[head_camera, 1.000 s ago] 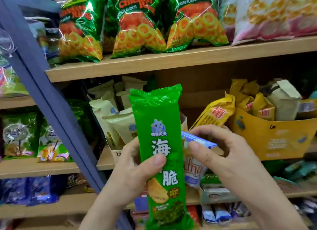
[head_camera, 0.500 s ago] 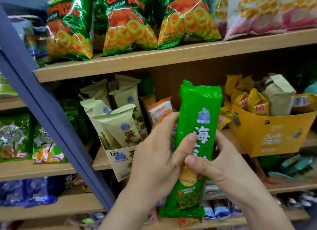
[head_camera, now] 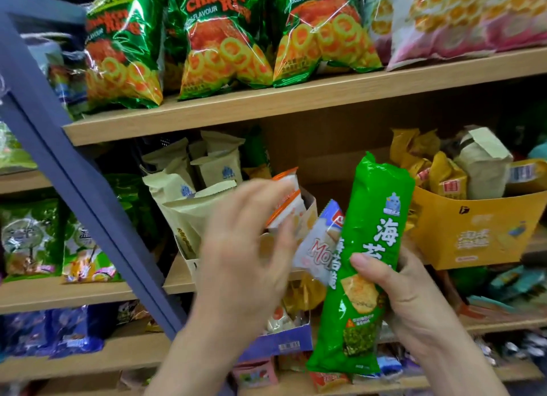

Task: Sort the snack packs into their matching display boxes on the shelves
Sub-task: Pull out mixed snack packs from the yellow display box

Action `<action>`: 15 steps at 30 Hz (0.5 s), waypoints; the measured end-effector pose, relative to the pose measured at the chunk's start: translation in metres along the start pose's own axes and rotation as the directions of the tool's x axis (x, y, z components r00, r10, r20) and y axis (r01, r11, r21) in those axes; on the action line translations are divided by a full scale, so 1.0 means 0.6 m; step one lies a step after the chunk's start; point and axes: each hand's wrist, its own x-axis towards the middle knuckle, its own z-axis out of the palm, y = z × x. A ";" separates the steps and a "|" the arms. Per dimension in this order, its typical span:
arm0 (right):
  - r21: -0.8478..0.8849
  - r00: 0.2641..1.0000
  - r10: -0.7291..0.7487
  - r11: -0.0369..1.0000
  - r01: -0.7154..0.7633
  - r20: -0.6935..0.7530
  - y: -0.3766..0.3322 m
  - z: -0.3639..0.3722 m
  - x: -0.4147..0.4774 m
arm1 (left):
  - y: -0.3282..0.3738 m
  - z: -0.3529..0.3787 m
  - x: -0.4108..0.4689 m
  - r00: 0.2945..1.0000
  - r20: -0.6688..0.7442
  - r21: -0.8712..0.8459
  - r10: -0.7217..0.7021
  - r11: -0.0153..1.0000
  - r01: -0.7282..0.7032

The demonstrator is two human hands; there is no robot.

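At the middle shelf (head_camera: 177, 280), between the cream display box (head_camera: 189, 261) and the yellow display box (head_camera: 473, 227), you are gripping the tall green snack pack (head_camera: 376, 247) upright in your right hand (head_camera: 414, 301), thumb pressing across its front, while your left hand (head_camera: 242, 253) is hovering blurred and loose-fingered by the cream box, apparently holding nothing. You should be scanning for a box showing that same green wrapper, as neither neighbour looks a match. Its glossy film is showing white characters and a cracker picture, half hiding a small white-and-blue pack (head_camera: 319, 244) behind it.
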 end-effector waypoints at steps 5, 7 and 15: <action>-0.062 0.999 -0.047 0.997 0.047 -0.004 0.000 -0.008 0.005 | -0.079 -0.100 0.023 0.951 0.056 0.230 -0.303 0.931 0.283; -0.081 0.999 -0.041 0.996 0.042 0.008 0.003 -0.002 0.007 | -0.104 -0.095 0.038 0.875 0.214 0.205 -0.434 0.896 0.395; -0.139 0.998 0.022 0.990 -0.013 0.060 0.003 0.014 0.011 | -0.119 -0.110 0.070 0.961 -0.038 0.392 -0.275 0.880 0.268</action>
